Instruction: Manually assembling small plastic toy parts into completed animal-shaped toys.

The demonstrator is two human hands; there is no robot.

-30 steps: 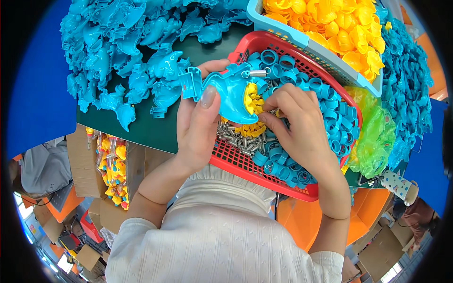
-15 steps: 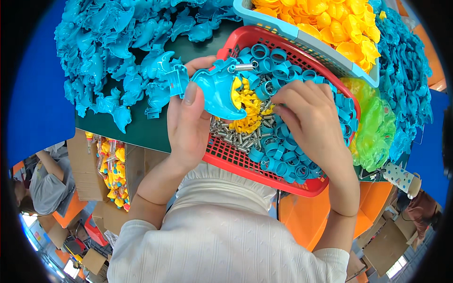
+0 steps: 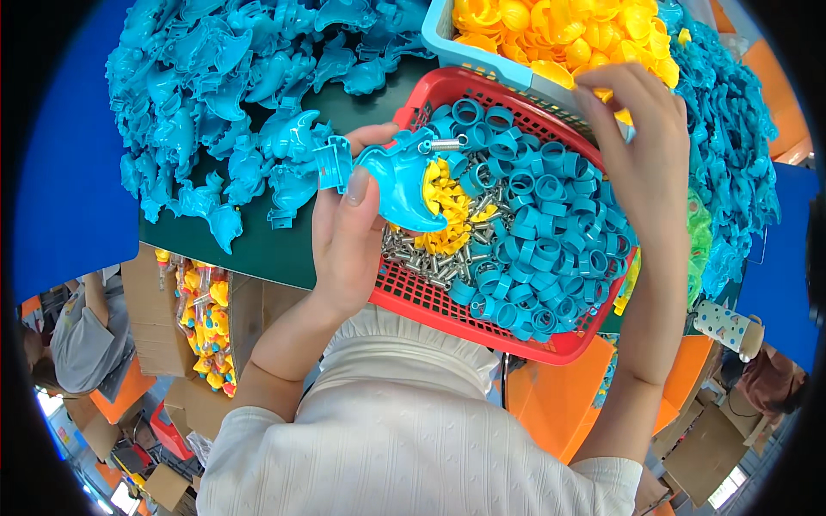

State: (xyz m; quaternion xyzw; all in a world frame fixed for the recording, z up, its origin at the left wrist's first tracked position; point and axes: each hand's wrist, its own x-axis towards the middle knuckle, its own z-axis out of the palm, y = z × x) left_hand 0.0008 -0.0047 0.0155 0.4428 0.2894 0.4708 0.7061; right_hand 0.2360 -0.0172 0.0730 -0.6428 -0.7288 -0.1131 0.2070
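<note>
My left hand point(image 3: 344, 232) is closed round a glossy blue curved plastic shell point(image 3: 400, 185), thumb on its near side. A small metal spring point(image 3: 443, 145) sticks out at the shell's upper right end. My right hand point(image 3: 641, 138) is at the rim of the light blue basket point(image 3: 482, 56), over yellow plastic shells point(image 3: 564, 26). Its thumb and forefinger are curled toward each other, with yellow showing between them; whether a piece is gripped is unclear. Below my hands, a red basket point(image 3: 456, 322) holds blue rings point(image 3: 551, 219), small yellow pieces point(image 3: 447, 206) and metal springs point(image 3: 430, 262).
Piles of blue shells point(image 3: 198, 95) lie at the far left, and more blue parts point(image 3: 723, 138) at the right. Green plastic bags point(image 3: 699, 249) lie beside my right forearm. A dotted white cup-like object point(image 3: 723, 328) is at the table's right edge. Cardboard boxes point(image 3: 155, 310) stand below left.
My right hand has moved up and right, from the red basket's yellow pieces to the light blue basket's yellow shells. My left hand still holds the blue shell in nearly the same place.
</note>
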